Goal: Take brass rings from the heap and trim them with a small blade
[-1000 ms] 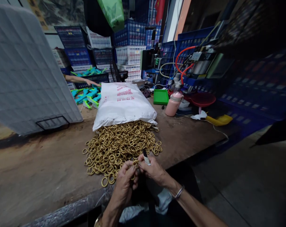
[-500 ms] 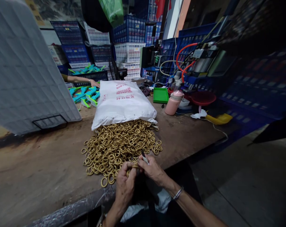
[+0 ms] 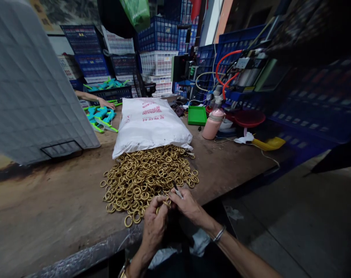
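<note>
My left hand [image 3: 155, 222] is closed, pinching a gold-coloured ring [image 3: 166, 204] between thumb and fingers at the table's front edge. Close against it, my right hand [image 3: 188, 206] is closed around a slim knife-like tool [image 3: 178, 191] with a black end and a pale section. Its working tip is hidden by the fingers, so I cannot tell whether it touches the ring. Just beyond both hands lies a heap of similar gold rings [image 3: 146, 173], spilling from under a large white sack [image 3: 152, 133] with red print.
A pale padded panel [image 3: 42, 96] stands at left. Behind it, another person's hand [image 3: 106, 103] reaches over blue-green plastic parts [image 3: 101, 116]. At right are a green tray [image 3: 196, 116], a pink bottle [image 3: 212, 125], a red dish [image 3: 247, 118] and a yellow scoop [image 3: 270, 144]. Stacked crates [image 3: 158, 63] fill the back.
My hands stay together, with small finger shifts around the ring; the tool tilts lower. The other person's hand has moved slightly left from beside the sack, among the plastic parts.
</note>
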`<state>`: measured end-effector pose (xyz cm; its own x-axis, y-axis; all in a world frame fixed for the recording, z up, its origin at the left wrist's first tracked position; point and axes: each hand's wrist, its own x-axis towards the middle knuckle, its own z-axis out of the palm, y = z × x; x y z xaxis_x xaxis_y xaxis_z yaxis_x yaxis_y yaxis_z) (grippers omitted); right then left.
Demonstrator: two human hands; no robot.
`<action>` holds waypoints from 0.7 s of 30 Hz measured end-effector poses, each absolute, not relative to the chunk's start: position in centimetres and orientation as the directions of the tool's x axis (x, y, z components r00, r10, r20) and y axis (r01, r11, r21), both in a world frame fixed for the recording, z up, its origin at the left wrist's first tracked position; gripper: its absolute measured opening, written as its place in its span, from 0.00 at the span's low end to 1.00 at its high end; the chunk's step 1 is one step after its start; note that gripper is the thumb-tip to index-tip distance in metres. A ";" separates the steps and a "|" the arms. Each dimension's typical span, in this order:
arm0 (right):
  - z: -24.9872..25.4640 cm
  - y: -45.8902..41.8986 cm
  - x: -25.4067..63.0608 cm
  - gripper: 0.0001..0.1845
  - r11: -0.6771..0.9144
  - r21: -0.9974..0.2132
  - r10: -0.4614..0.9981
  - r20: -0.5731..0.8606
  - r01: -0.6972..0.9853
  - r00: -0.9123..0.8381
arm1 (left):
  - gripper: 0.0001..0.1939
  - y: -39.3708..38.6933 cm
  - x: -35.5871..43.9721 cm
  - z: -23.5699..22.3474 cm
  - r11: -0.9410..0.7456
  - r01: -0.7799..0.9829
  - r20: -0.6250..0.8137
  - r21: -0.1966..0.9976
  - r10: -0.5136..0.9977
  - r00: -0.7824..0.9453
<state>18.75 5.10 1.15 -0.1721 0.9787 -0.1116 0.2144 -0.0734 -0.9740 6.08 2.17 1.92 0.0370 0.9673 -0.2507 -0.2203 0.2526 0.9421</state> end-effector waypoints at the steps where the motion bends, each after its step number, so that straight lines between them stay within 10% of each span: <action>1: 1.2 5.1 18.7 0.14 -0.049 -0.970 0.982 -0.091 0.239 -0.165 | 0.10 2.1 6.1 1.8 0.248 -0.223 -0.244 0.943 0.969 0.044; 21: 1.9 4.7 18.4 0.12 0.021 -0.968 0.978 -0.032 0.250 -0.205 | 0.14 1.9 5.6 1.0 0.309 -0.296 -0.261 0.904 0.946 0.193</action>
